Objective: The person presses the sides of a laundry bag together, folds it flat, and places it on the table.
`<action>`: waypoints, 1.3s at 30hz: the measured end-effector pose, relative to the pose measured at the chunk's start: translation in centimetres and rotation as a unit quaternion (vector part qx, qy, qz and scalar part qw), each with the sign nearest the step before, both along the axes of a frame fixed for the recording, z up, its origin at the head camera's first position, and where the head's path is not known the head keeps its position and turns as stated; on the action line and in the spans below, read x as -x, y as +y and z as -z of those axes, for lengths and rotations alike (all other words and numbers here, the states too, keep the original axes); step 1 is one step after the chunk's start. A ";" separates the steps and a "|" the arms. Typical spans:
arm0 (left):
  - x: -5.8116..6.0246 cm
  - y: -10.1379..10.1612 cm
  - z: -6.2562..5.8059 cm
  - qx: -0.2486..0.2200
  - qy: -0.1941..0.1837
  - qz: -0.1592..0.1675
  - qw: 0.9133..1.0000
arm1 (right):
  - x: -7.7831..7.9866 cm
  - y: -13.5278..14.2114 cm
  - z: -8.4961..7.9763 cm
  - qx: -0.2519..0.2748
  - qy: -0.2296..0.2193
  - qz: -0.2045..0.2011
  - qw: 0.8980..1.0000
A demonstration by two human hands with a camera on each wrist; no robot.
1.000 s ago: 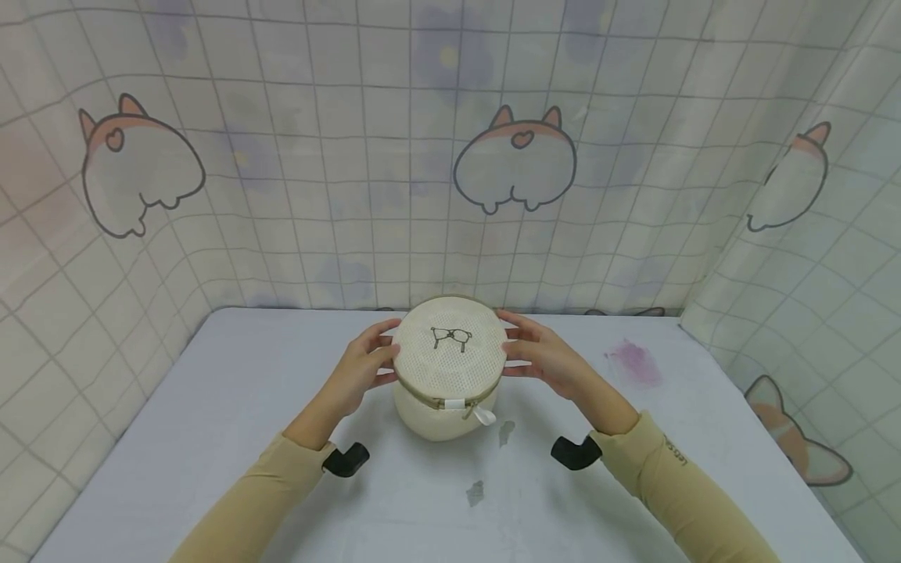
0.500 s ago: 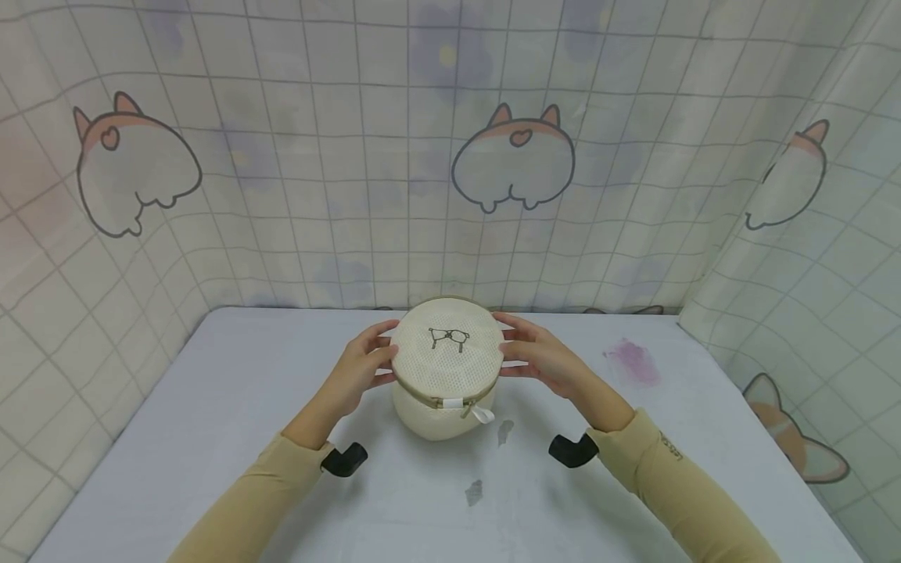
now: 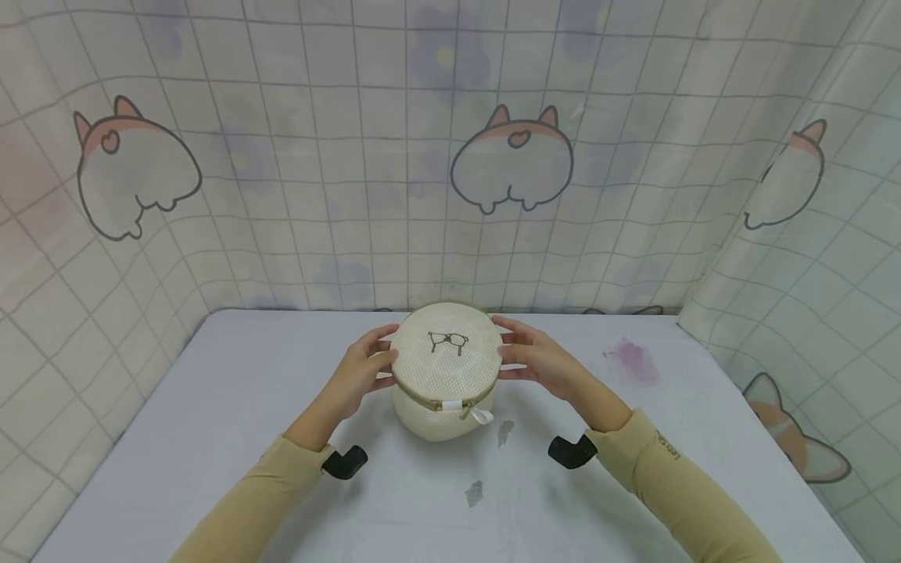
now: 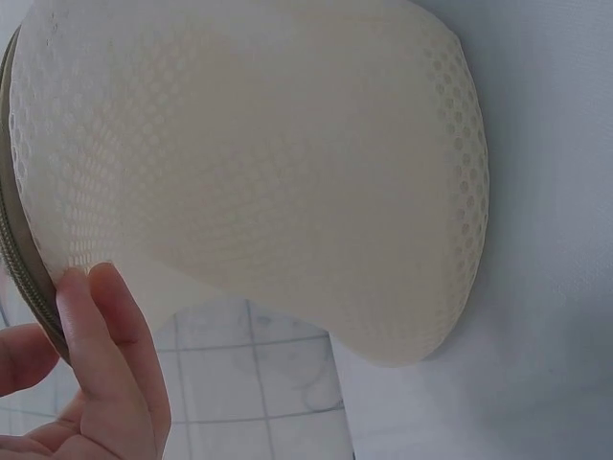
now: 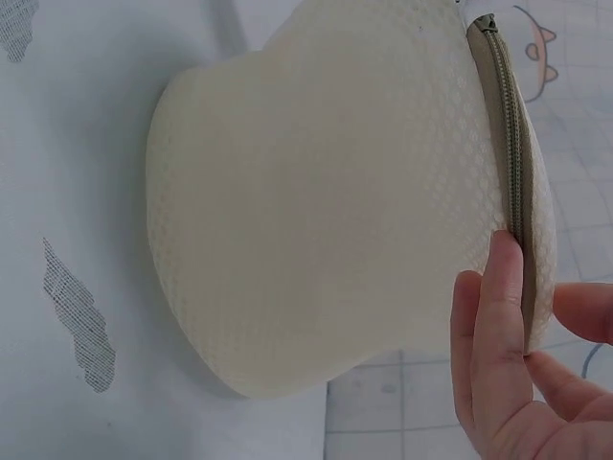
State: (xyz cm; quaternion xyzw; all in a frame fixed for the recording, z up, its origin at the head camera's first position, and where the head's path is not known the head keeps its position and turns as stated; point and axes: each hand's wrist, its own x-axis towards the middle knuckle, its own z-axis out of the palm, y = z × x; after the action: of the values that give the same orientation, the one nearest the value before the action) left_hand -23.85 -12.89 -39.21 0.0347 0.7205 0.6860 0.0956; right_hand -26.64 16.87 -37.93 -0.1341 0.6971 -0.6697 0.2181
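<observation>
A cream mesh laundry bag [image 3: 446, 352], round and upright, stands on the white table. Its flat lid carries a line drawing of glasses, and a zipper [image 4: 27, 278] runs round the rim. At the front of the rim hangs a white tab [image 3: 482, 416]. My left hand [image 3: 355, 372] pinches the rim on the left side; in the left wrist view its fingers lie on the mesh wall just below the zipper. On the opposite side my right hand [image 3: 551, 363] pinches the rim, thumb at the lid and fingers [image 5: 498, 326] against the wall. The bag's far side is hidden.
The table [image 3: 232, 407] has two grey patches [image 3: 475, 493] in front of the bag and a pink stain [image 3: 635, 361] at the right. A checked curtain [image 3: 338, 180] with animal drawings surrounds its back and sides. Black wrist mounts [image 3: 572, 452] sit at both cuffs.
</observation>
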 end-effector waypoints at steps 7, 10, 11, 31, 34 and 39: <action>0.1 -0.1 0.8 0.013 -0.002 0.001 1.000 | -0.1 -0.1 0.5 0.003 -0.006 -0.006 1.000; 0.1 -0.2 1.0 0.015 -0.002 -0.001 1.000 | -0.1 -0.1 0.6 -0.003 -0.005 -0.005 1.000; 0.2 -0.2 1.0 0.016 -0.001 -0.001 1.000 | -0.1 -0.1 0.7 -0.005 -0.005 -0.004 1.000; 0.7 -0.4 1.8 0.013 0.003 -0.005 1.000 | 0.3 -0.6 1.5 -0.016 -0.014 0.000 1.000; 0.8 -0.5 2.2 0.015 0.000 -0.008 1.000 | 0.2 -0.8 1.6 -0.024 -0.016 0.005 1.000; 0.9 -0.5 2.5 0.024 -0.002 -0.012 1.000 | 0.2 -1.0 1.8 -0.026 -0.022 0.012 0.999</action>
State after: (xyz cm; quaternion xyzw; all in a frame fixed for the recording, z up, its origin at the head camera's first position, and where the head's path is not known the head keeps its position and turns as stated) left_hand -24.73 -13.35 -41.74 0.0227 0.7366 0.6700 0.0896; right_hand -26.85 15.90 -39.76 -0.1055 0.7106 -0.6570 0.2287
